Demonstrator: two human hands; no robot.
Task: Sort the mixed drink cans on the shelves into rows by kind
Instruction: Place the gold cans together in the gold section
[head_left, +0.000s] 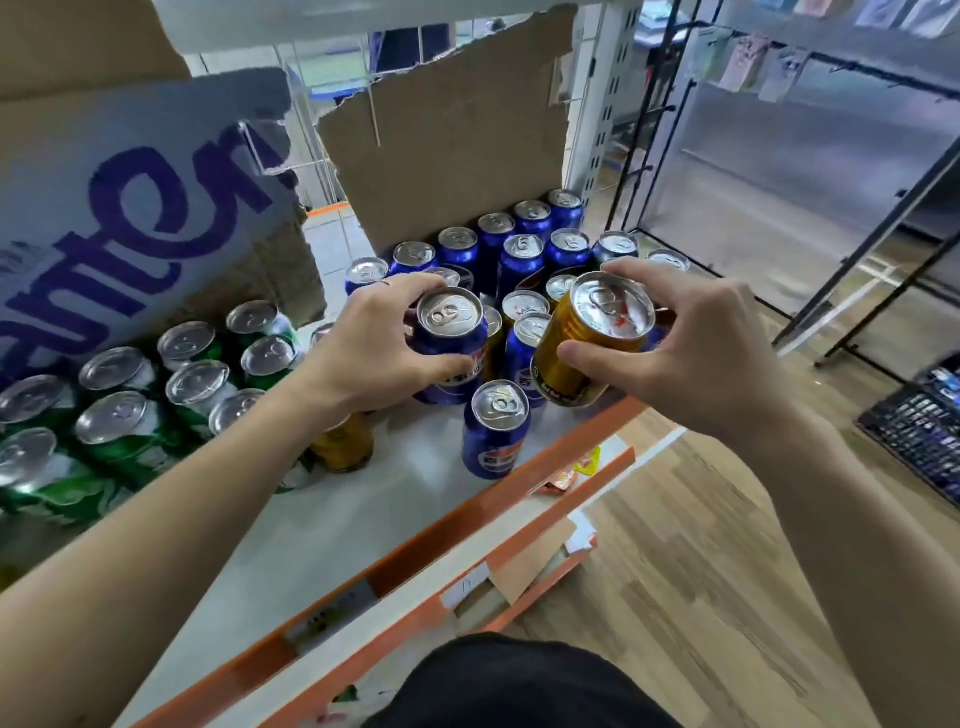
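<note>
My left hand (371, 345) grips a blue can (451, 345) in the middle of the white shelf (332, 525). A tilted gold can (587, 343) is lifted off the shelf in my right hand (691, 338). One blue can (496, 428) stands alone near the shelf's front edge. Several more blue cans (519, 249) fill the back right, with a few gold ones mixed among them. Green cans (124, 415) stand in rows on the left. Another gold can (343, 441) sits under my left wrist, partly hidden.
Torn cardboard (447, 135) stands behind the blue cans and a printed carton flap (130, 208) hangs over the green ones. The shelf has an orange front rail (467, 525). A wooden floor, metal racks (852, 249) and a black basket (919, 421) lie to the right.
</note>
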